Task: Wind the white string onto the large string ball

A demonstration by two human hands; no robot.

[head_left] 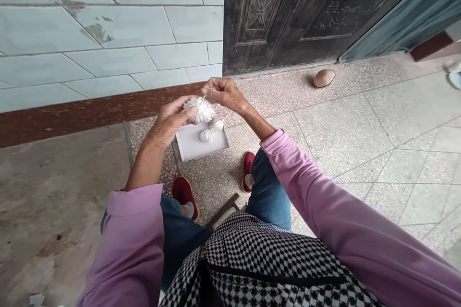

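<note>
A white yarn pom-pom (202, 110), round with loose strand ends, rests in my left hand (169, 120), thumb across its near side and fingers behind it. Just above it on the right, my right hand (225, 93) pinches a white strand at the pom-pom's upper edge. Below my hands a shallow white box lid (192, 146) lies on the floor. Inside it sit two small white balls of yarn, one nearer me (206, 135) and the other ball (216, 125) behind it, close together.
My red shoes (184, 194) stand on the speckled floor near the box lid. Part of a wooden stool (225, 208) shows between my legs. Ahead are a tiled wall (118, 24) and a dark carved door (273, 19). A pinkish rounded object (324, 78) lies by the door.
</note>
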